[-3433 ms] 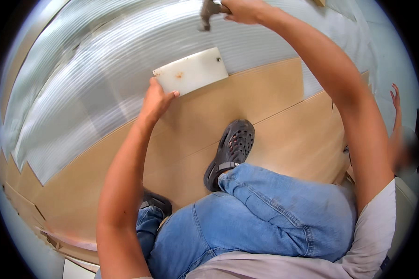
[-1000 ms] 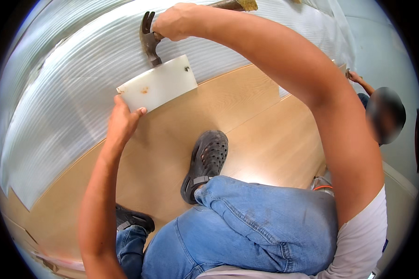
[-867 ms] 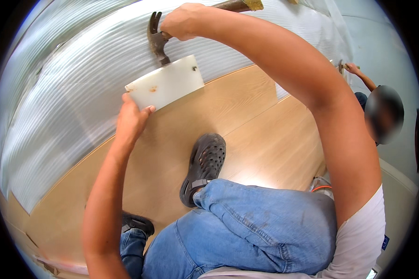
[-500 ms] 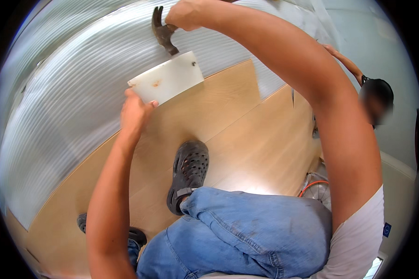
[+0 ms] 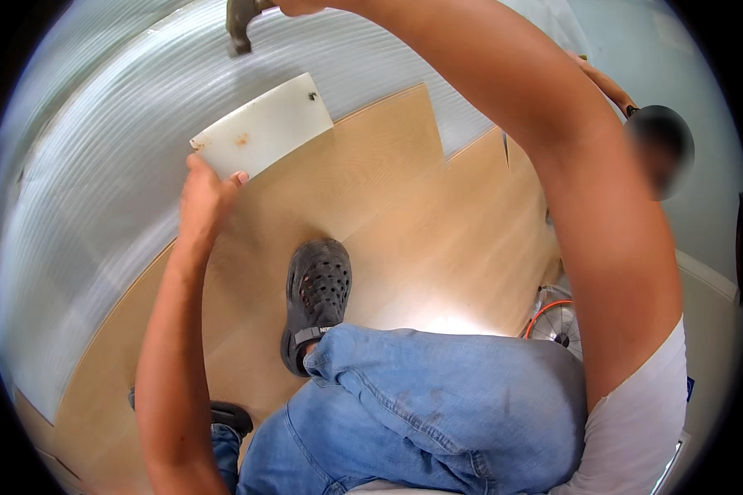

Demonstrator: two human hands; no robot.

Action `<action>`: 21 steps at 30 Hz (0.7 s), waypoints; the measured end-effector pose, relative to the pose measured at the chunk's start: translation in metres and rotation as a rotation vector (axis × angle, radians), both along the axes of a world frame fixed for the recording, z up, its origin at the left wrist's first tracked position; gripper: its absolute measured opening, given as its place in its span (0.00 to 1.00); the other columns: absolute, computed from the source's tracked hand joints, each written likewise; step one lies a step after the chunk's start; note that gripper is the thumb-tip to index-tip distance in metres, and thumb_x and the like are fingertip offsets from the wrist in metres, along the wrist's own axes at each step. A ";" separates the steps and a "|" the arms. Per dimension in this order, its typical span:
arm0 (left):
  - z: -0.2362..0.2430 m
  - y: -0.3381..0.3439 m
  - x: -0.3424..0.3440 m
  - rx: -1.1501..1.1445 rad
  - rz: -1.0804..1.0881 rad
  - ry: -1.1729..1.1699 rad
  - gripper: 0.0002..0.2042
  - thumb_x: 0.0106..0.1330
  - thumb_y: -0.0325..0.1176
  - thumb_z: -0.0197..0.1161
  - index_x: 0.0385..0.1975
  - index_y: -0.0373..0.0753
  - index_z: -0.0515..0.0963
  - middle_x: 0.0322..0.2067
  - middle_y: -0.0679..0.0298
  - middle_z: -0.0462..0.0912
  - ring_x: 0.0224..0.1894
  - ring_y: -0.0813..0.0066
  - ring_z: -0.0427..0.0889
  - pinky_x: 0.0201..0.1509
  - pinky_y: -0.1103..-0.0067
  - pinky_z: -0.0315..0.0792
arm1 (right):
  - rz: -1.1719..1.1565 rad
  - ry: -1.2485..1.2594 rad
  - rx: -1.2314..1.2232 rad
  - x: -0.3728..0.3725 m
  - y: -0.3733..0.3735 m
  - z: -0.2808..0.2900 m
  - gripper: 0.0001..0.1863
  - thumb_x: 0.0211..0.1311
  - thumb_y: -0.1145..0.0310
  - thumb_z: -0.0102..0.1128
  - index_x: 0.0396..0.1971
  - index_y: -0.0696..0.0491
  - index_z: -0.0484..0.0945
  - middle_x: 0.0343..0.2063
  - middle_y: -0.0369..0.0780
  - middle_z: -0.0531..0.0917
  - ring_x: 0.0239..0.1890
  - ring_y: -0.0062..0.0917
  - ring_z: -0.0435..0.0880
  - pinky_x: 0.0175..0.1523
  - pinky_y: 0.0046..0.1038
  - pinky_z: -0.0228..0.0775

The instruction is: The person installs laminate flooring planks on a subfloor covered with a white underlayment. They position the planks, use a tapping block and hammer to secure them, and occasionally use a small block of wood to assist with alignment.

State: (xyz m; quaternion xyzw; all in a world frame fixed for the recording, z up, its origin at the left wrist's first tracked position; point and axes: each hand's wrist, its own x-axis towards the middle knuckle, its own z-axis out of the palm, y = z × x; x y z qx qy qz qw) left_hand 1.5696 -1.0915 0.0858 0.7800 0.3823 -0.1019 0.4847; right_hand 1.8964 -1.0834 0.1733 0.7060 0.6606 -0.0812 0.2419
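Note:
A white rectangular block (image 5: 264, 124), with rusty stains and a small hole near one corner, lies along the edge of the wood-look floor planks (image 5: 371, 157). My left hand (image 5: 206, 194) grips its near left end, thumb on the side over the planks. Up at the top edge of the picture, my right hand (image 5: 301, 6) is closed round the handle of a claw hammer (image 5: 239, 29), partly cut off by the frame. The hammer's head hangs above the block, apart from it.
Silvery ribbed underlay (image 5: 107, 190) spreads beyond the planks. My dark clog (image 5: 318, 285) rests on the boards. At the right, another person (image 5: 660, 153) reaches an arm forward. A round fan-like object with an orange rim (image 5: 553, 322) stands near my knee.
The hammer has lifted away from the block, moving up and left with my right hand. My left hand stays on the block; the whole view has shifted slightly.

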 end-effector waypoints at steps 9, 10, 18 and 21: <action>0.000 -0.002 -0.003 0.041 -0.024 -0.030 0.30 0.65 0.38 0.71 0.53 0.19 0.65 0.47 0.32 0.82 0.53 0.38 0.83 0.57 0.58 0.75 | 0.141 -0.044 -0.136 -0.014 -0.006 -0.005 0.09 0.59 0.71 0.62 0.36 0.50 0.88 0.37 0.42 0.90 0.43 0.37 0.89 0.45 0.39 0.81; 0.000 -0.004 -0.002 0.028 -0.020 -0.023 0.30 0.65 0.38 0.72 0.53 0.20 0.65 0.47 0.32 0.82 0.53 0.39 0.83 0.57 0.58 0.74 | 0.043 -0.031 -0.156 -0.010 -0.003 0.000 0.08 0.59 0.71 0.62 0.35 0.51 0.88 0.37 0.43 0.90 0.43 0.37 0.89 0.44 0.41 0.81; -0.008 -0.003 -0.007 0.089 -0.010 -0.003 0.29 0.64 0.38 0.72 0.52 0.22 0.65 0.46 0.33 0.83 0.51 0.39 0.83 0.56 0.58 0.75 | 0.154 -0.016 -0.162 -0.023 -0.018 -0.026 0.08 0.62 0.68 0.61 0.33 0.50 0.88 0.38 0.42 0.90 0.43 0.37 0.89 0.44 0.37 0.82; -0.011 0.001 -0.009 0.084 -0.006 -0.020 0.30 0.63 0.38 0.73 0.52 0.22 0.64 0.46 0.33 0.83 0.51 0.37 0.83 0.55 0.57 0.75 | 0.154 0.022 -0.130 -0.025 -0.011 -0.012 0.08 0.63 0.68 0.60 0.35 0.50 0.88 0.38 0.42 0.90 0.43 0.37 0.89 0.44 0.38 0.81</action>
